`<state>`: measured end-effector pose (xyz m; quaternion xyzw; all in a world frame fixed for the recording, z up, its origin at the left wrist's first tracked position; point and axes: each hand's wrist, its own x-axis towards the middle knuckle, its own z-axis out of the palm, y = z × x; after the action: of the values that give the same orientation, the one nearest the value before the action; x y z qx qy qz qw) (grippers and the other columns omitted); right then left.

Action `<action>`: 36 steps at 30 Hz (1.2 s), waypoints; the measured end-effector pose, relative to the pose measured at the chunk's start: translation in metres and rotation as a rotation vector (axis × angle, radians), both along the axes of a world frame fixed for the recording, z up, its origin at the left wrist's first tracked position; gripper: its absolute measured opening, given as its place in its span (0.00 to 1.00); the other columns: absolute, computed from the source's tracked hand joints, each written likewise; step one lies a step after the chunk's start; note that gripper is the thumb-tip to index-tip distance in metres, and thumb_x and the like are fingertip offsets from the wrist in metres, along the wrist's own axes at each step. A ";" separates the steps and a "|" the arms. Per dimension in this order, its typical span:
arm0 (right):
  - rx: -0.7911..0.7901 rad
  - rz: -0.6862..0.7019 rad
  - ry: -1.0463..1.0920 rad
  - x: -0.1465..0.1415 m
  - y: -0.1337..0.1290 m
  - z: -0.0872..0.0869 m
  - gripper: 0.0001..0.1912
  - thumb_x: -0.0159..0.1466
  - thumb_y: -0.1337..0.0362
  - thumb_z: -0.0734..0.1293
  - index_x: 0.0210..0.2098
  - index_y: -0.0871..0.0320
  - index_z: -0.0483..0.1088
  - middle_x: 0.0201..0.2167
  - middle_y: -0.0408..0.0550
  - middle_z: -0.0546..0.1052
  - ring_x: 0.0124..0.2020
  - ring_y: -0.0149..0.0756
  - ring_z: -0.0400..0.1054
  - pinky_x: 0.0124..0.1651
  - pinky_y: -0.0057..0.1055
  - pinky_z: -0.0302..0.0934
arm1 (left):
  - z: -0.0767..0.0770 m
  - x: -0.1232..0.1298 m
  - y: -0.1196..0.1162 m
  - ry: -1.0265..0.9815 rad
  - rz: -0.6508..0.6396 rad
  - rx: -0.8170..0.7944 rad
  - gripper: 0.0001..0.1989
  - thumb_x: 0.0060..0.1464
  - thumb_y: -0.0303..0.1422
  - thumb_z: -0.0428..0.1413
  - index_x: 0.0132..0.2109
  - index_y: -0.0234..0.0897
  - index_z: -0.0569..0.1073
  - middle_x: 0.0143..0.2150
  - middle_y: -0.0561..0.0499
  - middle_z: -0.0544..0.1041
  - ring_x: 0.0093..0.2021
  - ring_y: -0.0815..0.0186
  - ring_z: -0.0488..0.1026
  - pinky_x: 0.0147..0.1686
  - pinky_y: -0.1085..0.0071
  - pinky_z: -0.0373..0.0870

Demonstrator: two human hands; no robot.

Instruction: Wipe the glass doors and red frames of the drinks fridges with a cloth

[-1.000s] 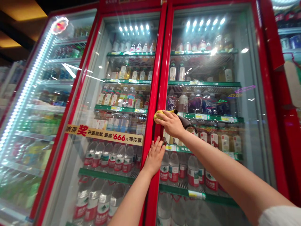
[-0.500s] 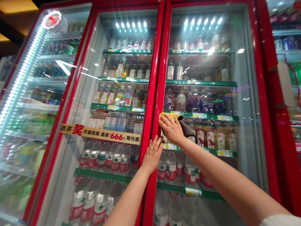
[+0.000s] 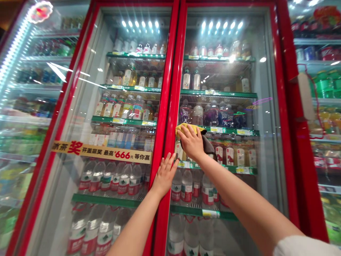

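Red-framed glass cooler doors (image 3: 173,106) face me: my right fingers (image 3: 192,134), grasping a yellow-and-grey cloth (image 3: 208,145), should press evenly, my left fingers (image 3: 166,162) lying released at its seven o'clock.

The cloth (image 3: 208,145) has shifted rightward, seemingly onto glass (image 3: 266,149).

Cloth (image 3: 209,145) partly hidden by right hand (image 3: 191,143), sleeve (image 3: 303,246) cut off

cloth (image 3: 184,128): lying between right hand (image 3: 192,143) and right door (image 3: 177,89)
left hand (image 3: 164,175): resting where doors are meeting, below-left of cloth
banner (image 3: 102,153): running across left door (image 3: 170,53)
bottles (image 3: 124,182): standing on shelves (image 3: 109,200), behind doors
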<state>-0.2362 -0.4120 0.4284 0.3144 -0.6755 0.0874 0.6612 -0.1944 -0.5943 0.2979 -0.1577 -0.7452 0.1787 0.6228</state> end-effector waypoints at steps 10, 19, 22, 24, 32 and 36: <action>-0.258 -0.084 -0.029 -0.012 0.057 -0.012 0.24 0.73 0.62 0.55 0.66 0.52 0.66 0.71 0.52 0.63 0.73 0.55 0.51 0.71 0.61 0.41 | 0.004 0.002 0.000 -0.004 -0.034 0.028 0.42 0.53 0.13 0.45 0.72 0.43 0.59 0.76 0.47 0.56 0.77 0.60 0.41 0.71 0.54 0.58; -0.140 -0.032 -0.050 -0.011 0.063 0.029 0.26 0.72 0.59 0.56 0.69 0.48 0.62 0.72 0.49 0.61 0.74 0.50 0.48 0.72 0.59 0.40 | 0.028 0.005 0.022 0.081 0.031 0.070 0.34 0.66 0.30 0.49 0.75 0.41 0.48 0.75 0.45 0.57 0.77 0.61 0.45 0.75 0.50 0.32; -0.333 0.005 0.010 -0.021 0.072 0.003 0.27 0.72 0.60 0.57 0.69 0.49 0.61 0.71 0.54 0.62 0.73 0.53 0.48 0.71 0.63 0.40 | 0.040 0.007 0.035 0.065 0.035 0.095 0.34 0.67 0.32 0.48 0.76 0.40 0.46 0.75 0.44 0.55 0.77 0.59 0.45 0.74 0.46 0.26; -0.349 -0.005 0.039 -0.023 0.073 -0.021 0.27 0.71 0.60 0.59 0.69 0.48 0.61 0.71 0.55 0.62 0.73 0.55 0.47 0.70 0.66 0.39 | 0.048 0.006 0.043 0.055 0.025 0.104 0.34 0.68 0.32 0.46 0.76 0.39 0.45 0.75 0.43 0.55 0.77 0.58 0.45 0.74 0.44 0.25; -0.125 -0.122 -0.079 -0.016 0.107 0.021 0.24 0.73 0.56 0.56 0.68 0.44 0.63 0.74 0.50 0.57 0.75 0.54 0.45 0.70 0.66 0.38 | 0.075 -0.011 0.097 0.036 -0.027 0.105 0.32 0.67 0.33 0.47 0.75 0.36 0.51 0.76 0.41 0.53 0.77 0.54 0.43 0.74 0.46 0.41; -0.354 -0.170 -0.128 -0.029 0.156 0.008 0.25 0.73 0.58 0.57 0.68 0.47 0.63 0.74 0.51 0.57 0.75 0.53 0.45 0.71 0.62 0.42 | 0.068 -0.019 0.120 0.021 -0.059 0.095 0.33 0.68 0.34 0.47 0.75 0.35 0.50 0.77 0.41 0.51 0.77 0.55 0.42 0.74 0.49 0.44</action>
<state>-0.2653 -0.2556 0.4368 0.1291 -0.7144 0.1684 0.6668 -0.2132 -0.4740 0.3660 -0.1478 -0.7415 0.1262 0.6421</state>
